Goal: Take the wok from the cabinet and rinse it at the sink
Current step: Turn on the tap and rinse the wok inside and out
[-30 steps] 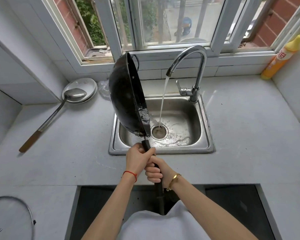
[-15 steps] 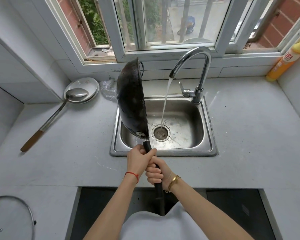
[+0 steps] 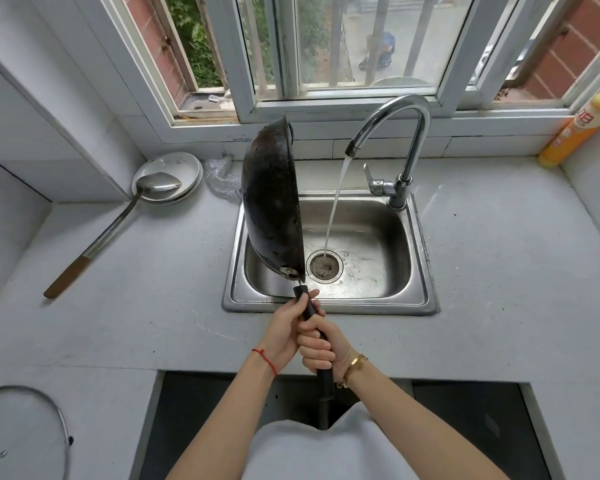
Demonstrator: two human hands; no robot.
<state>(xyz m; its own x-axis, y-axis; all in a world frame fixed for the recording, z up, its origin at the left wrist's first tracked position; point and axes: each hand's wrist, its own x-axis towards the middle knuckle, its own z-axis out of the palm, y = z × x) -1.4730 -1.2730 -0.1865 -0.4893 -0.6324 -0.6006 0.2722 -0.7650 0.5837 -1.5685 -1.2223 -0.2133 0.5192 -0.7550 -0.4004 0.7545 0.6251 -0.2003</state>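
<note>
I am holding the wok (image 3: pixel 272 202) on edge over the left side of the sink (image 3: pixel 426 258), its dark underside facing left and its open face turned toward the water stream (image 3: pixel 335 202), which is falling clear of it into the drain (image 3: pixel 324 266). My left hand (image 3: pixel 286 327) is gripping the handle (image 3: pixel 310 310) just below the pan; my right hand (image 3: pixel 321 348) is wrapping it right behind, so both grips are holding the handle tight.

Risks: the pan's weight is sitting well beyond my hands, so a wet handle could let it roll and drop onto the sink rim. Swinging right too sharply could knock the faucet (image 3: pixel 395 133); water striking the tilted face would likely spray onto the bench (image 3: pixel 516 271).

Clearances: the far rim is standing near the window sill (image 3: pixel 205 117). To the left, the mesh scrubber (image 3: pixel 222 178), plate (image 3: pixel 184 168) and ladle (image 3: pixel 118 223) are lying near. To the right, open room is lying only between pan and stream.
</note>
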